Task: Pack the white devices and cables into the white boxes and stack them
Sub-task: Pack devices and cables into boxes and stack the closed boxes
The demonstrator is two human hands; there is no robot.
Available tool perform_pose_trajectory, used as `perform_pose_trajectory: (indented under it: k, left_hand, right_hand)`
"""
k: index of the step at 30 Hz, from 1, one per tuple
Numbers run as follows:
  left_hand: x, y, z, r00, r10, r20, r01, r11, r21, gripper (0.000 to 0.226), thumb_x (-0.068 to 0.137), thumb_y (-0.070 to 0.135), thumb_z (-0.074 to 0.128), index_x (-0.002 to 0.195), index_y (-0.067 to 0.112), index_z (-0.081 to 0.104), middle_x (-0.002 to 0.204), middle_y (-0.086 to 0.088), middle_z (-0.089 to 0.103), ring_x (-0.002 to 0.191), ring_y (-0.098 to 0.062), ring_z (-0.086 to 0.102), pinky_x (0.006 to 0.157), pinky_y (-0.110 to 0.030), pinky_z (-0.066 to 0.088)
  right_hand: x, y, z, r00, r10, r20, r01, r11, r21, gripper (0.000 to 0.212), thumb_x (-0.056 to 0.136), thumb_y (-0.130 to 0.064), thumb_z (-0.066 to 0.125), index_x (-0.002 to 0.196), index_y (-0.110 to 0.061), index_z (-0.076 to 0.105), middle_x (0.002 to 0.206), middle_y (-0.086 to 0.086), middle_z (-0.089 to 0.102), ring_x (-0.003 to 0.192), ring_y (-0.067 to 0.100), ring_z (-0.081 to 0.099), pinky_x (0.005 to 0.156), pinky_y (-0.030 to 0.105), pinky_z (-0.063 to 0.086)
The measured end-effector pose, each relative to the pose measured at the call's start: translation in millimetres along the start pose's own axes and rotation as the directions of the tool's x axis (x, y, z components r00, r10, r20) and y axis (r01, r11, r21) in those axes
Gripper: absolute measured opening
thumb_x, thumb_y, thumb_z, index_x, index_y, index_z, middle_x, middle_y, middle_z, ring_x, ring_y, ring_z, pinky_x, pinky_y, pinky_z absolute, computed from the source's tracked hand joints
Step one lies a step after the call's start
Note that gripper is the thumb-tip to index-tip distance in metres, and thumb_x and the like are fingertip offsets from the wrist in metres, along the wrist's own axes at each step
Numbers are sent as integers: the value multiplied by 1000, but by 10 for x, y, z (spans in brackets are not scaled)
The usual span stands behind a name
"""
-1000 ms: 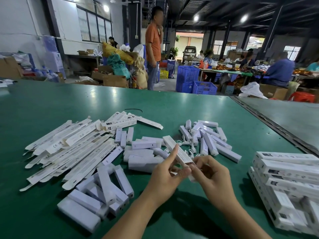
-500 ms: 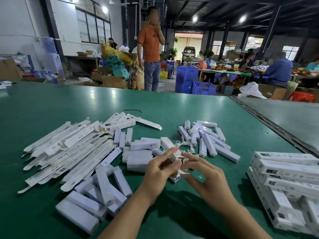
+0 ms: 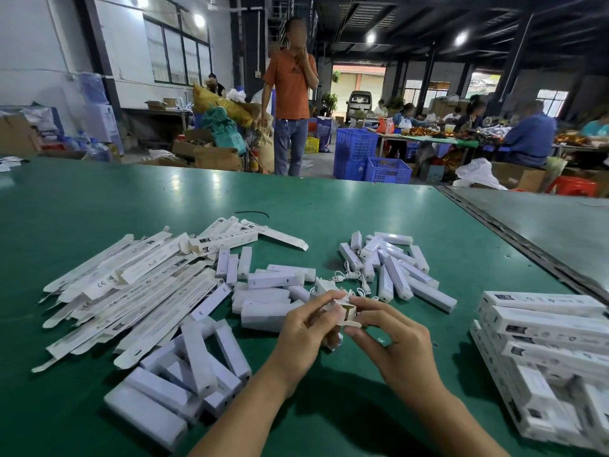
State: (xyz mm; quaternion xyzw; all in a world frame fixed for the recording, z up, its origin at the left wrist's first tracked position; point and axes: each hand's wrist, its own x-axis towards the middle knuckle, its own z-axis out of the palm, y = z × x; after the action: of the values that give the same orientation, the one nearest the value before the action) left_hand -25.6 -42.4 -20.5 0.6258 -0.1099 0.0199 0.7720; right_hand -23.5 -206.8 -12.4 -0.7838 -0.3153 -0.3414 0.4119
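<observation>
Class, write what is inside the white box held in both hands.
The white box has an open end showing brown inner card and a loose flap. The left hand and right hand cover the rest, so contents are hidden.

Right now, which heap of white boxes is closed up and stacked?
The stack on the far right: closed, full-shaped boxes laid in layers. The heap on the left is flat, unfolded cartons, spread loosely.

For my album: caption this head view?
Left hand and right hand hold a white box above a green table among devices, cables and flat cartons.
</observation>
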Motion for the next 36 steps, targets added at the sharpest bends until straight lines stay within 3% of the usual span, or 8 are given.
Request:
perform_pose_trajectory:
  k: [4,9,13,16,20,24,28,36]
  left_hand:
    - [-10,-3,-18,998,57,-28,-54,993,101,29,86,31,70,114,26,72,67,-1,64,62,-18,60,64,-33,53]
    - [-7,-9,-29,997,46,-65,-39,994,103,19,93,13,68,109,23,74,68,-7,64,59,-17,57,63,-36,53]
    - [-12,-10,9,1000,-11,-12,11,999,52,23,94,28,66,116,27,72,74,-5,61,67,-18,57,71,-37,50]
    - [-13,1,33,1000,-6,10,6,1000,4,33,88,39,62,119,29,70,81,-6,60,72,-21,55,73,-41,47]
    - [-6,-10,15,999,-5,32,5,1000,-2,35,86,35,59,121,34,68,79,-5,60,74,-22,56,74,-39,49]
    - [2,-19,21,1000,-12,17,11,1000,25,29,99,21,53,122,33,66,77,0,61,73,-21,55,76,-38,50]
    - [1,-14,19,1000,-2,13,1,997,73,28,102,15,51,117,31,69,78,-7,54,70,-18,55,73,-37,49]
    - [-42,18,4,996,-1,93,-14,987,160,23,100,28,55,107,42,72,79,-1,53,73,-14,54,79,-32,51]
  right_hand:
    - [7,17,-11,998,-38,49,39,999,-23,14,80,-11,78,93,-12,77,114,-5,69,103,1,67,88,21,53]
    - [10,-16,-14,994,-10,108,8,1000,14,14,90,-20,66,98,-13,76,110,-8,69,101,-2,65,89,18,51]
    - [12,-16,9,992,123,-8,-123,992,-15,20,83,-24,72,98,-11,73,85,-9,70,78,7,68,73,29,55]
    - [7,0,11,997,59,-40,-59,998,-18,16,79,-14,74,92,-5,74,89,-4,72,81,10,70,73,34,58]
    - [7,15,17,999,15,-34,-15,1000,5,10,79,-7,75,88,-3,76,98,0,73,89,6,71,78,33,59]
    - [6,31,11,999,-18,-35,17,1000,-12,9,78,-5,76,88,-6,77,98,-1,73,90,5,70,81,26,57]
    - [2,43,2,1000,-4,-21,4,1000,8,8,78,-4,76,86,-6,77,98,-1,73,90,5,70,83,24,56]
    - [22,-5,-25,986,167,7,-166,968,189,7,73,-14,78,79,-12,75,82,-3,72,73,11,68,69,23,55]
